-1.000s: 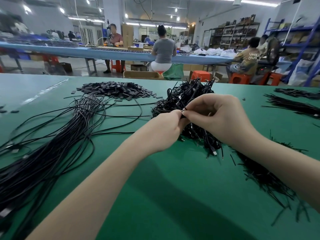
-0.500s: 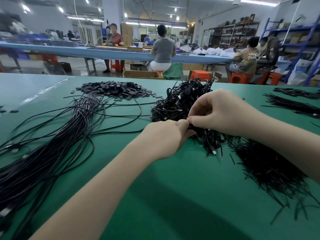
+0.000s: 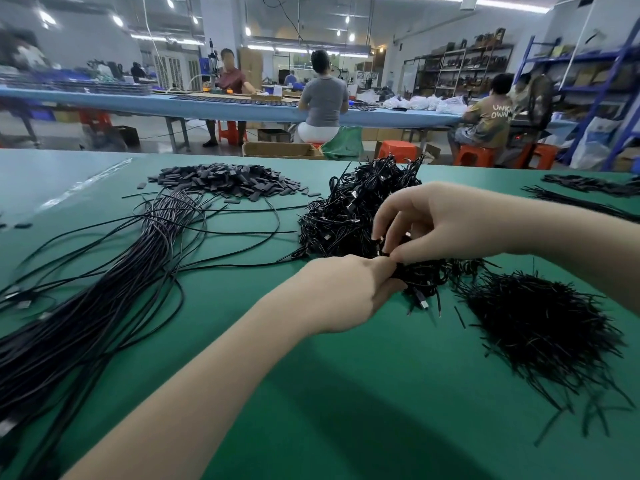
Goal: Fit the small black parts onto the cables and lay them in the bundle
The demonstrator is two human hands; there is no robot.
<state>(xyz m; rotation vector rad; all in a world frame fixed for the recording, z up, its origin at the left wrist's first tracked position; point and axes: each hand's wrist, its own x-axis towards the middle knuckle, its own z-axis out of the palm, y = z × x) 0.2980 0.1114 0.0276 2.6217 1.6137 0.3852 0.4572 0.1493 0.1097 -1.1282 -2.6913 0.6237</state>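
Head view: your left hand (image 3: 341, 292) is lying low over the green table (image 3: 346, 393), fingers curled and pinching something small and dark at the near edge of the tangled cable pile (image 3: 349, 216) (what exactly, you cannot tell). Your right hand (image 3: 443, 221) is meeting it from above, thumb and forefinger pinching at the same spot, the other fingers arching loosely. Right of them short black strands (image 3: 540, 327) are lying heaped. To your left the long cable bundle (image 3: 86, 313) is fanning out. Farther back the small black parts (image 3: 225, 180) are sitting piled.
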